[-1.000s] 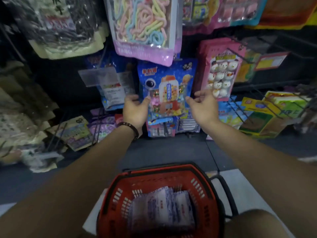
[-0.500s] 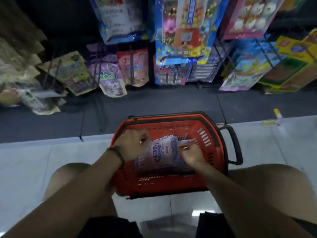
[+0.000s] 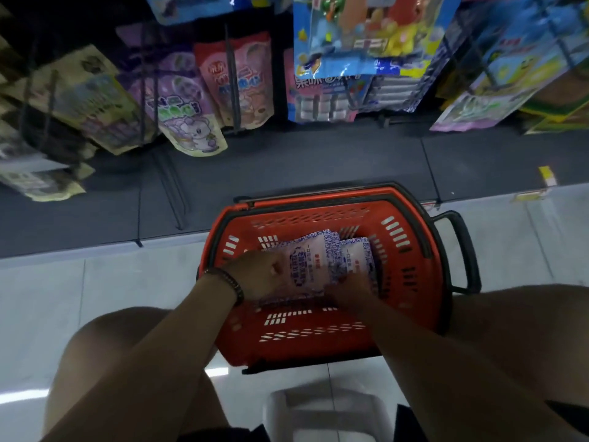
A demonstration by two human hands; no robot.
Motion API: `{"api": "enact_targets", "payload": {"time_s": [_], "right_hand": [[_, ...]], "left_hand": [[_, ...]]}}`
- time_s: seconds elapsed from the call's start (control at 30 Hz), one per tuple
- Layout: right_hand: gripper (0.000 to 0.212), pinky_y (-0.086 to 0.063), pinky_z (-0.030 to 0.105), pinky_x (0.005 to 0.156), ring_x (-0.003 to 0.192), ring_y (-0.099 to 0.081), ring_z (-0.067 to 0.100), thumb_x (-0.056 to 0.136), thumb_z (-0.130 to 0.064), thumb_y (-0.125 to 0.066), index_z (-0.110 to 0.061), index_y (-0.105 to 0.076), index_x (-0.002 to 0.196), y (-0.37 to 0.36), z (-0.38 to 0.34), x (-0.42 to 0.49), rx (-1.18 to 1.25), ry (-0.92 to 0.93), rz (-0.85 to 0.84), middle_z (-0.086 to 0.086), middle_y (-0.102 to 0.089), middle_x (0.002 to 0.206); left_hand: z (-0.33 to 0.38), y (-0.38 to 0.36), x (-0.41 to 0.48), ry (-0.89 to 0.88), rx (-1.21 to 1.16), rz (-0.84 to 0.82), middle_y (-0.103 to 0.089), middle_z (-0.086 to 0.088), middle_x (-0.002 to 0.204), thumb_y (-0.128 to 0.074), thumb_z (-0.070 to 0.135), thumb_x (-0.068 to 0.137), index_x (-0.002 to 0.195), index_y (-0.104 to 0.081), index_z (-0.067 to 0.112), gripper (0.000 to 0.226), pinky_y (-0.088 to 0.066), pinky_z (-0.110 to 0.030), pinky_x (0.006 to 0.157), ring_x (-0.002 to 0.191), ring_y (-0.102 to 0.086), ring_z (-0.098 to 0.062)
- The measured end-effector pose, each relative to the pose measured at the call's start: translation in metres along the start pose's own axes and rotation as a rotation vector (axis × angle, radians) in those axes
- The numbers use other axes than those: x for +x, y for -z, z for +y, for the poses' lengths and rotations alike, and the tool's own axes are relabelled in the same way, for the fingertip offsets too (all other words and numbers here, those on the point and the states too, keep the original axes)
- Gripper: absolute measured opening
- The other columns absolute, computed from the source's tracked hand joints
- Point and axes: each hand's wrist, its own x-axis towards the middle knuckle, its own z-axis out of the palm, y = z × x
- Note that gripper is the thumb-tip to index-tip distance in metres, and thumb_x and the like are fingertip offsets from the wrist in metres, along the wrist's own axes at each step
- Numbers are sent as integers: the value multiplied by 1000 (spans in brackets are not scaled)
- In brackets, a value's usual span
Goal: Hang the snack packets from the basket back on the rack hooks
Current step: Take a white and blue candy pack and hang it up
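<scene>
A second ago our hands were up at the rack, settling a blue packet on its hook; now we look down, both hands in the red basket (image 3: 322, 342) on the floor between our knees. That means one packet is hung and we are fetching the next. Our left hand (image 3: 258, 275) is curled closed on the left edge of the top white-and-blue snack packet (image 3: 309, 263); our right hand (image 3: 349, 290) presses on the stack's near right corner — whether it grips, we cannot tell. Several packets lie stacked here, so the task is far from done. The hanging packets (image 3: 191, 106) sit well above — a lift and a reach lie ahead.
</scene>
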Motion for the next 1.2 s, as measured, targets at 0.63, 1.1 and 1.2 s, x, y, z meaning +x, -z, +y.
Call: {"api": "enact_targets", "payload": {"time_s": [0.63, 1.1, 1.2], "right_hand": [[19, -66, 47, 85, 96, -78, 25, 101, -26, -68, -19, -74, 116, 60, -30, -123, 454, 537, -66, 0, -82, 104], [35, -59, 46, 89, 96, -76, 32, 83, -34, -86, -17, -75, 112, 136, -3, -229, 1044, 746, -205, 12, -80, 113], [39, -53, 64, 107, 122, -71, 42, 97, -22, -74, -7, -70, 133, 118, 11, -234, 914, 714, -232, 21, -73, 132]], "left_hand": [[-11, -15, -46, -5, -312, 413, -53, 5, 154, -86, 28, 88, 154, -49, 31, 76, -36, -27, 120, 144, -50, -21], [73, -61, -139, -338, -972, 549, -79, 2, 127, -91, 1, 80, 136, -63, 14, 64, -63, -37, 100, 117, -76, -16], [86, -73, -145, -311, -1006, 517, -80, -3, 124, -91, 6, 81, 133, -66, 9, 57, -63, -42, 99, 115, -77, -23]]}}
